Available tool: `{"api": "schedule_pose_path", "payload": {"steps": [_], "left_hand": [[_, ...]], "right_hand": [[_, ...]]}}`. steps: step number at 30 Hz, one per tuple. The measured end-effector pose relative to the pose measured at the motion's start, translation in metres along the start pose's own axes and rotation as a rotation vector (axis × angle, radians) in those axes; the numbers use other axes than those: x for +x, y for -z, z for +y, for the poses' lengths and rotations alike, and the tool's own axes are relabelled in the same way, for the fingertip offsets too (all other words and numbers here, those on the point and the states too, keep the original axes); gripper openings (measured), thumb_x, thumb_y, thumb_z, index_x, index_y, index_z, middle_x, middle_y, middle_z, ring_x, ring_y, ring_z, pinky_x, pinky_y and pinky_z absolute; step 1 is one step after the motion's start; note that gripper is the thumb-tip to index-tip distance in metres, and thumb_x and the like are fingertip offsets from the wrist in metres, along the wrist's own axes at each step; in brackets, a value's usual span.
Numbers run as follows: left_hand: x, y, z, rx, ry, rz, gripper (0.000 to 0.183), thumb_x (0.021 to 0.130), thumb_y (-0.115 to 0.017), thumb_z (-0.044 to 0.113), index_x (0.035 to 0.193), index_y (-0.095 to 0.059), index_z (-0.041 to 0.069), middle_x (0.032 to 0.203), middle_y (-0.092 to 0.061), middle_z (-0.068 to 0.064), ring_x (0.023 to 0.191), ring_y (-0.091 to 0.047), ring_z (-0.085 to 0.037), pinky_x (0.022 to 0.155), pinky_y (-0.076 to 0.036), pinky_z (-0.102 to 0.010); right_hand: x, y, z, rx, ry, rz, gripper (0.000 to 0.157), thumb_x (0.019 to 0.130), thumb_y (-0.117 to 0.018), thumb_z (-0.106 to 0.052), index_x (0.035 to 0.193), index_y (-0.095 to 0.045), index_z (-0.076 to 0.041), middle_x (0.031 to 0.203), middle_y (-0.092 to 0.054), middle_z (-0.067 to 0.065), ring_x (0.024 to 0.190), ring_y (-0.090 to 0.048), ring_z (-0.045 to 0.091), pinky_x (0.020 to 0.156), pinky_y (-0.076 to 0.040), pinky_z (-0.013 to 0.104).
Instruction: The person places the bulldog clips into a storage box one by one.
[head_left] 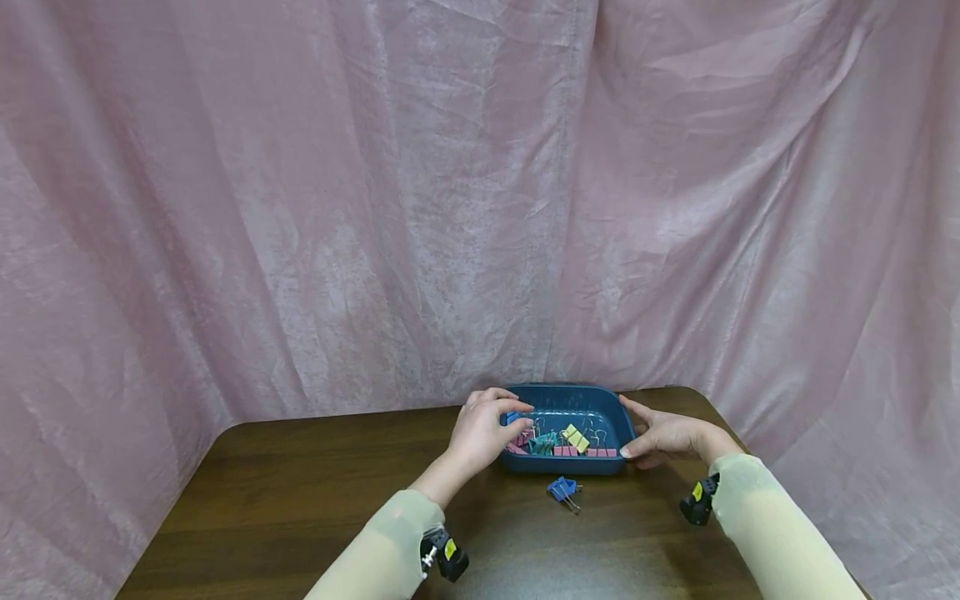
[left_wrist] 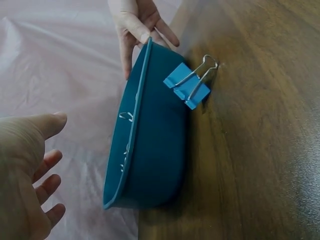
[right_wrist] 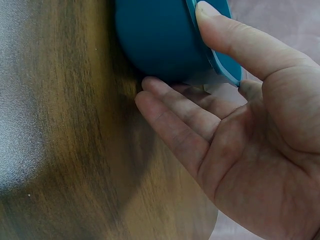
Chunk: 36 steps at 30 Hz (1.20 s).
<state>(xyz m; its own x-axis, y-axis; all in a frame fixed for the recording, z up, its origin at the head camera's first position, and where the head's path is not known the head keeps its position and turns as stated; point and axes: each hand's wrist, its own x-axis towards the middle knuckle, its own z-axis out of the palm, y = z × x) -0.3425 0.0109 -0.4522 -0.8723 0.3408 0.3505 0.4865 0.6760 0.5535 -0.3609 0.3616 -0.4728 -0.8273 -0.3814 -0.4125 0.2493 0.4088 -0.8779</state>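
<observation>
A dark blue plastic bin (head_left: 570,463) stands on the table, with pink, yellow, teal and blue binder clips inside. My left hand (head_left: 483,429) hovers at the bin's left end, fingers loosely bent and holding nothing; the left wrist view shows a gap between this hand (left_wrist: 30,170) and the bin (left_wrist: 155,135). At the opposite end my right hand (head_left: 663,433) holds the rim, thumb and index finger spanning the end. In the right wrist view the other fingers of this hand (right_wrist: 240,145) extend beside the bin wall. A blue binder clip (head_left: 561,489) lies on the table before the bin.
The brown wooden table (head_left: 315,492) has rounded back corners. Behind it hangs a pink curtain (head_left: 420,208), close to the bin's back side. Each forearm has a pale sleeve and a small black wrist device (head_left: 700,500).
</observation>
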Motion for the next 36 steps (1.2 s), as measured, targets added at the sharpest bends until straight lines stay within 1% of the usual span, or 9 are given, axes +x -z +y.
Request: {"api": "schedule_pose_path", "payload": {"steps": [3,8,11,17,21,25,30,33,36], "left_hand": [[-0.003,-0.001,0.0,0.007,-0.01,-0.007,0.024,0.095,-0.075,0.034,0.117,-0.079,0.027,0.122,-0.064,0.004,0.117,-0.051,-0.024,0.099,-0.042,-0.047],[-0.007,-0.001,0.001,0.024,-0.011,-0.028,0.027,0.096,-0.073,0.039,0.12,-0.078,0.028,0.124,-0.063,0.005,0.116,-0.051,-0.022,0.098,-0.043,-0.045],[-0.01,-0.002,0.001,0.027,-0.024,-0.036,0.027,0.096,-0.072,0.04,0.12,-0.078,0.028,0.124,-0.063,0.006,0.116,-0.051,-0.021,0.099,-0.043,-0.046],[-0.013,-0.005,0.002,0.054,-0.072,-0.016,0.023,0.096,-0.073,0.038,0.117,-0.079,0.031,0.121,-0.065,0.009,0.115,-0.053,-0.02,0.097,-0.044,-0.044],[-0.015,-0.008,0.003,0.06,-0.094,-0.006,0.023,0.095,-0.074,0.036,0.117,-0.079,0.029,0.12,-0.065,0.008,0.113,-0.053,-0.02,0.095,-0.045,-0.043],[-0.017,-0.01,0.004,0.075,-0.11,-0.003,0.022,0.095,-0.075,0.037,0.115,-0.08,0.03,0.119,-0.065,0.008,0.113,-0.054,-0.019,0.095,-0.045,-0.042],[-0.018,-0.012,0.006,0.102,-0.131,0.001,0.021,0.094,-0.075,0.038,0.113,-0.08,0.032,0.117,-0.066,0.008,0.111,-0.054,-0.019,0.094,-0.044,-0.041],[-0.018,-0.014,0.007,0.108,-0.128,-0.008,0.02,0.093,-0.076,0.037,0.112,-0.081,0.033,0.117,-0.065,0.007,0.111,-0.053,-0.019,0.093,-0.044,-0.041],[-0.019,-0.015,0.008,0.126,-0.127,-0.019,0.019,0.093,-0.076,0.037,0.111,-0.081,0.034,0.117,-0.064,0.008,0.112,-0.053,-0.019,0.094,-0.044,-0.041]], "right_hand": [[0.001,0.0,0.0,0.002,0.004,-0.006,0.12,0.088,-0.079,-0.002,0.164,0.011,-0.019,0.161,-0.002,0.04,0.141,-0.034,0.056,0.099,-0.048,0.061],[0.001,-0.001,0.0,0.006,-0.001,-0.01,0.12,0.088,-0.079,-0.001,0.164,0.012,-0.018,0.16,-0.005,0.041,0.138,-0.04,0.054,0.099,-0.047,0.062],[0.001,0.0,-0.001,0.004,-0.006,-0.013,0.12,0.088,-0.079,-0.002,0.164,0.012,-0.018,0.16,-0.006,0.041,0.136,-0.043,0.052,0.099,-0.047,0.062],[0.0,0.0,-0.002,-0.014,0.003,-0.03,0.12,0.088,-0.079,-0.003,0.163,0.014,-0.017,0.16,-0.004,0.042,0.138,-0.041,0.053,0.1,-0.047,0.062],[-0.001,0.0,-0.002,-0.015,-0.005,-0.014,0.12,0.088,-0.08,-0.004,0.164,0.012,-0.016,0.159,-0.008,0.042,0.136,-0.044,0.051,0.1,-0.047,0.062],[-0.001,0.0,-0.001,-0.013,-0.013,0.0,0.119,0.087,-0.08,-0.003,0.164,0.01,-0.016,0.158,-0.012,0.042,0.134,-0.047,0.05,0.099,-0.048,0.061],[-0.001,0.001,-0.001,-0.012,-0.009,-0.012,0.12,0.088,-0.08,-0.004,0.164,0.012,-0.017,0.159,-0.01,0.042,0.135,-0.046,0.05,0.099,-0.047,0.062],[0.0,0.002,0.0,-0.018,0.002,-0.03,0.119,0.089,-0.078,-0.004,0.163,0.014,-0.016,0.158,-0.007,0.043,0.136,-0.044,0.052,0.1,-0.046,0.062],[0.0,0.001,0.0,-0.012,0.001,-0.025,0.12,0.088,-0.079,-0.004,0.163,0.013,-0.017,0.159,-0.006,0.042,0.136,-0.043,0.052,0.099,-0.047,0.061]]}}
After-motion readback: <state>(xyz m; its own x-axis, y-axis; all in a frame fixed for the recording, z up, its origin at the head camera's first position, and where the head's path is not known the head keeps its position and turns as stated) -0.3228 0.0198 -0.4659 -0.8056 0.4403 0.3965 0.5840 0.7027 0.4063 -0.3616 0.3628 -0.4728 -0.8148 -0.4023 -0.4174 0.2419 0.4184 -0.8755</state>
